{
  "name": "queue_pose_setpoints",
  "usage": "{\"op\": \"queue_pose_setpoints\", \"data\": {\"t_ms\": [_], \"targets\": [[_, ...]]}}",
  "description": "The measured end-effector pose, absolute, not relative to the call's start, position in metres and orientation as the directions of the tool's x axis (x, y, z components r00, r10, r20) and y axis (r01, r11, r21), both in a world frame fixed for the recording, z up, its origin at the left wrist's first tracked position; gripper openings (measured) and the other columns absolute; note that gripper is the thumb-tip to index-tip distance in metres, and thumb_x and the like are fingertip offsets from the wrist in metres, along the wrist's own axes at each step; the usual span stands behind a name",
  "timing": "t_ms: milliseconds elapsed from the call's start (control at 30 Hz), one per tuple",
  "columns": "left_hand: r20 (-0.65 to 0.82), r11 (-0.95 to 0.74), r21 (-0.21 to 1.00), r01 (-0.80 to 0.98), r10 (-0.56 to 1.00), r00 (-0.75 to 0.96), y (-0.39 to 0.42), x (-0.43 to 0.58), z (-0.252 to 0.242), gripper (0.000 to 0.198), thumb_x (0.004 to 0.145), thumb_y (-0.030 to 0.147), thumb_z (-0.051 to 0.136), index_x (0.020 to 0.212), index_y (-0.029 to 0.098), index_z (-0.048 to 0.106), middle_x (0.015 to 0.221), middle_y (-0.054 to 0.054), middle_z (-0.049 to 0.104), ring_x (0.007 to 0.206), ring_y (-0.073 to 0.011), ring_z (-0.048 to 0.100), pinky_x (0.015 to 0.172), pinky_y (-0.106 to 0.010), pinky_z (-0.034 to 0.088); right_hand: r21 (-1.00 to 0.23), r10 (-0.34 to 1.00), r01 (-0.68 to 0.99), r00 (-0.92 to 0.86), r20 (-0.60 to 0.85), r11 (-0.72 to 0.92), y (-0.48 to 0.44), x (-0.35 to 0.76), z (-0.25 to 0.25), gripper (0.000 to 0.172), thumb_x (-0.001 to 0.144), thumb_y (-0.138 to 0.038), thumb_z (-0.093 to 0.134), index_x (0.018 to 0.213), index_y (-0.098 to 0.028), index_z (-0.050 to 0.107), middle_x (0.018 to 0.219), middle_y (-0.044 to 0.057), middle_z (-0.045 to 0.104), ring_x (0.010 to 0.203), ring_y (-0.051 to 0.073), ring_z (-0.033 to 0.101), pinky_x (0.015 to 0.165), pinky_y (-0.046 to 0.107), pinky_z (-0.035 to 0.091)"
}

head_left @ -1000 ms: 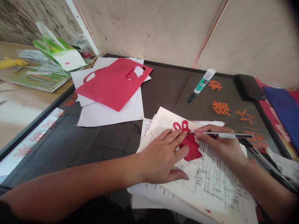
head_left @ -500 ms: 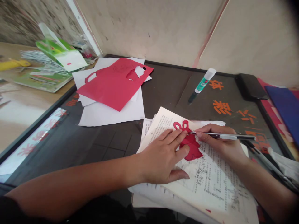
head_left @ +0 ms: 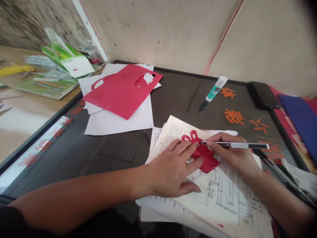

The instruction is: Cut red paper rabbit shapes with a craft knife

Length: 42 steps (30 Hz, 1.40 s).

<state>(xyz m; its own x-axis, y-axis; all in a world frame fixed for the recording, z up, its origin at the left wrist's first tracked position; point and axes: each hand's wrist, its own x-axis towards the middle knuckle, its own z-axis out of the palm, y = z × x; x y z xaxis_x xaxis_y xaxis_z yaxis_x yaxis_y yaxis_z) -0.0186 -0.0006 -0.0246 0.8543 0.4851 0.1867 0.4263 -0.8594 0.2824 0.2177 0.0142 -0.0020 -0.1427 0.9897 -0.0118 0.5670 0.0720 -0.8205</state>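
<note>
- The left hand [head_left: 170, 168] is spread flat, fingers apart, and the red cut-out [head_left: 206, 159] is pinned down by its fingertips, not clamped.
- In the right hand [head_left: 230, 151], a pen-shaped tool [head_left: 235, 144] is pinched tight between thumb and fingers, its metal tip brought in at the cut-out's looped top; the contact point is hidden by the fingers.
- The cut-out is laid on printed pages [head_left: 223, 195], at the near right of the mat [head_left: 170, 96].
- Its looped top and rounded body are seen already cut free; any remaining cuts cannot be told from here.
- A red sheet [head_left: 116, 92] with shapes already cut from it is left on white sheets [head_left: 119, 125], at the far left of the mat.
- Orange characters [head_left: 234, 116] are laid out at the mat's far right, already cut and set down.
- A glue stick [head_left: 214, 92] is lying capped beside them, toward the middle of the mat's far edge.
</note>
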Motion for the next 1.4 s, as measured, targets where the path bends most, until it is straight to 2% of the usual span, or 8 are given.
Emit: {"op": "queue_pose_setpoints", "data": {"t_ms": [133,233,333,600,933,1167,1267,1400], "targets": [[0.191,-0.852,0.297,0.431,0.496,0.847,-0.001,-0.0184,-0.0251,0.071,0.093,0.068,0.042,0.145,0.021,0.044,0.152,-0.025,0.034,0.135,-0.0415,0.038,0.107,-0.06,0.028,-0.835,0.988,0.547,-0.149,-0.024,0.062,0.0131,0.2167,0.0001,0.018,0.086,-0.037,0.068,0.082,-0.02,0.073,0.073,0.003,0.073,0.065,0.016,0.063,0.06,0.028,0.05],[0.181,-0.829,0.312,0.464,0.531,0.828,-0.0017,-0.0182,-0.0259,0.085,0.091,0.072,0.04,0.15,0.011,0.033,0.157,-0.024,0.027,0.145,-0.0372,0.025,0.115,-0.056,0.019,-0.836,0.987,0.543,-0.158,-0.008,0.08,0.014,0.2164,0.0011,0.019,0.085,-0.038,0.068,0.081,-0.02,0.073,0.073,0.003,0.073,0.065,0.017,0.064,0.06,0.028,0.051],[0.149,-0.823,0.305,0.48,0.539,0.829,-0.0022,-0.018,-0.0267,0.091,0.092,0.074,0.033,0.147,0.002,0.033,0.158,-0.024,0.023,0.149,-0.0328,0.016,0.12,-0.049,0.009,-0.819,0.986,0.564,-0.167,0.012,0.105,0.0155,0.2165,0.0016,0.021,0.084,-0.04,0.068,0.078,-0.02,0.073,0.067,0.002,0.072,0.06,0.016,0.062,0.057,0.028,0.05],[0.101,-0.808,0.314,0.498,0.55,0.829,-0.0022,-0.018,-0.0267,0.092,0.092,0.076,0.031,0.148,0.003,0.034,0.159,-0.023,0.02,0.148,-0.037,0.019,0.119,-0.054,0.011,-0.811,0.98,0.568,-0.195,0.031,0.138,0.0159,0.2186,0.0012,0.019,0.084,-0.039,0.068,0.076,-0.022,0.073,0.068,0.001,0.071,0.06,0.016,0.06,0.057,0.028,0.048],[0.125,-0.805,0.331,0.492,0.554,0.823,-0.003,-0.018,-0.0287,0.091,0.091,0.076,0.034,0.148,0.004,0.032,0.159,-0.024,0.021,0.148,-0.0364,0.019,0.118,-0.056,0.013,-0.815,0.985,0.568,-0.171,0.02,0.115,0.0157,0.2211,-0.0016,0.02,0.083,-0.04,0.069,0.075,-0.023,0.072,0.067,0.0,0.07,0.06,0.017,0.061,0.058,0.029,0.048],[0.17,-0.823,0.311,0.475,0.54,0.824,-0.0024,-0.0173,-0.0257,0.084,0.09,0.073,0.042,0.146,0.011,0.039,0.147,-0.024,0.04,0.137,-0.0397,0.035,0.113,-0.06,0.019,-0.819,0.987,0.566,-0.163,0.001,0.095,0.0135,0.2155,0.0002,0.018,0.086,-0.035,0.067,0.076,-0.02,0.071,0.067,0.002,0.07,0.057,0.015,0.059,0.053,0.027,0.047],[0.186,-0.83,0.326,0.452,0.525,0.831,-0.0025,-0.0179,-0.0265,0.085,0.091,0.072,0.041,0.149,0.009,0.034,0.148,-0.023,0.041,0.14,-0.0378,0.032,0.115,-0.058,0.018,-0.819,0.987,0.564,-0.162,0.009,0.101,0.0137,0.2144,0.001,0.017,0.085,-0.035,0.067,0.076,-0.021,0.071,0.069,0.002,0.071,0.059,0.016,0.061,0.055,0.028,0.048],[0.172,-0.83,0.339,0.444,0.518,0.838,-0.0026,-0.0183,-0.0273,0.084,0.092,0.072,0.039,0.142,0.005,0.042,0.15,-0.022,0.04,0.146,-0.0364,0.023,0.119,-0.055,0.013,-0.807,0.983,0.577,-0.184,0.025,0.128,0.0152,0.2175,0.0001,0.018,0.085,-0.035,0.067,0.076,-0.02,0.072,0.068,0.002,0.071,0.06,0.016,0.06,0.056,0.028,0.048]]}}
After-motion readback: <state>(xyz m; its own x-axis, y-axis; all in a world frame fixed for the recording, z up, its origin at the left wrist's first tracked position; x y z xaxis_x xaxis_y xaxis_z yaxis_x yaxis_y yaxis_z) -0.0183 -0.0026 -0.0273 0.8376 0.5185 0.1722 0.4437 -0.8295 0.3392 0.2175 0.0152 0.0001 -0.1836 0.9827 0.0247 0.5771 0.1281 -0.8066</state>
